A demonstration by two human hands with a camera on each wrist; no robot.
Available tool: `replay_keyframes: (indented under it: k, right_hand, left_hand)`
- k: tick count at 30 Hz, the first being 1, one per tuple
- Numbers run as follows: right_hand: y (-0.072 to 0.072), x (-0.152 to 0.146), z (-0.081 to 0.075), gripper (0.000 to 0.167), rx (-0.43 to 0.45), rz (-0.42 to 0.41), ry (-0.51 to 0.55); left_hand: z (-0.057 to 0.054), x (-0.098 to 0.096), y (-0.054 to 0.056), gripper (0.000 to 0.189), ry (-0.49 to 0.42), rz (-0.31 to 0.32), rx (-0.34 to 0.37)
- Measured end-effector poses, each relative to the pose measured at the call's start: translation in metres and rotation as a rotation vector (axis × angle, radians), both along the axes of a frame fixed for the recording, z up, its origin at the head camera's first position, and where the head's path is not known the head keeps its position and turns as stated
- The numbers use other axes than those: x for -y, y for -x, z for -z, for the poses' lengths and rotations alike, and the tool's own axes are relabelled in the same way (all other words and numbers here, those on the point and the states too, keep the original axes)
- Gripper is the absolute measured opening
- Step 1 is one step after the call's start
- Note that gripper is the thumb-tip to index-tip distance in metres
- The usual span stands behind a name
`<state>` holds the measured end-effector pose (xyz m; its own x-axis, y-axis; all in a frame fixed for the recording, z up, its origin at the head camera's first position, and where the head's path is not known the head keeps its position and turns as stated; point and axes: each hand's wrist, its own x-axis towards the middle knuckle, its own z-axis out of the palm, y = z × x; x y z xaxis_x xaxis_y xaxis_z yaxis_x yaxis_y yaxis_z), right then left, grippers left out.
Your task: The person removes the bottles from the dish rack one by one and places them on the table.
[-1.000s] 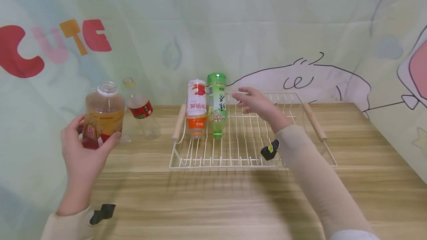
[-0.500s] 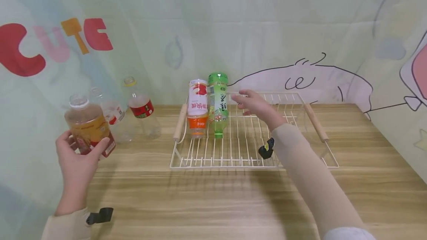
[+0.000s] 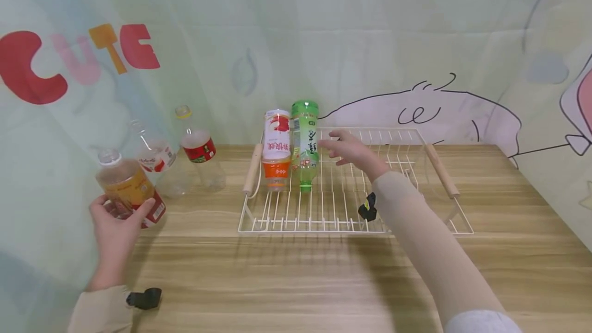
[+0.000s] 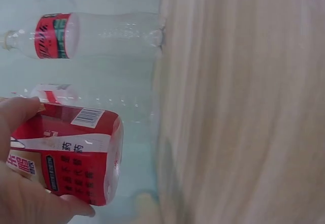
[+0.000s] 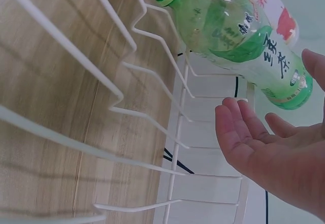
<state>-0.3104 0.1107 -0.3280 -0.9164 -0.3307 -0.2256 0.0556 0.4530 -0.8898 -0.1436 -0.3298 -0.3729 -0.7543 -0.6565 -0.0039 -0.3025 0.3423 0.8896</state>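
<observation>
My left hand grips a clear plastic bottle with a yellow and red label and an uncapped neck. It tilts toward the left, and its base is above the table in the left wrist view. Beyond it stand a clear bottle with a white and red label and one with a red label. My right hand hovers over a white wire rack, fingers spread loosely, holding nothing. Close by its fingertips, a green tea bottle lies neck down in the rack beside a white and orange bottle.
Wooden handles rise at both sides of the rack. A wood-grain table carries everything, with a printed curtain hanging right behind and along the left.
My left hand has lowered the yellow and red labelled bottle and tipped it leftward, uncovering the clear bottle behind. The right hand stays near the green bottle, having shifted slightly lower.
</observation>
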Motion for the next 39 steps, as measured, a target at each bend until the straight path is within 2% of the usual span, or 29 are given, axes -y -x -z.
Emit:
replay_keyframes:
  k: [6,12,23,27,34,39]
  right_hand:
    - [-0.002,0.003,0.004,0.078,0.0,-0.02,-0.037]
    - [-0.003,0.007,0.007,0.081,0.04,-0.017,-0.04]
    - [0.0,0.01,0.015,0.084,0.052,-0.053,-0.044]
    - [-0.003,0.01,0.013,0.083,0.061,-0.055,-0.047]
    - [-0.008,0.012,0.011,0.082,0.074,-0.068,-0.056]
    - [-0.007,0.013,0.012,0.081,0.073,-0.082,-0.06]
  left_hand:
    - [0.014,0.005,0.005,0.083,-0.011,0.005,-0.001]
    - [0.022,0.007,0.007,0.084,-0.014,-0.015,0.009]
    - [0.026,0.01,0.008,0.084,-0.067,-0.056,-0.001]
    - [0.025,0.009,0.009,0.083,-0.07,-0.058,-0.01]
    - [0.025,0.009,0.011,0.085,-0.132,-0.059,0.004]
    - [0.027,0.011,0.012,0.086,-0.124,-0.07,-0.006]
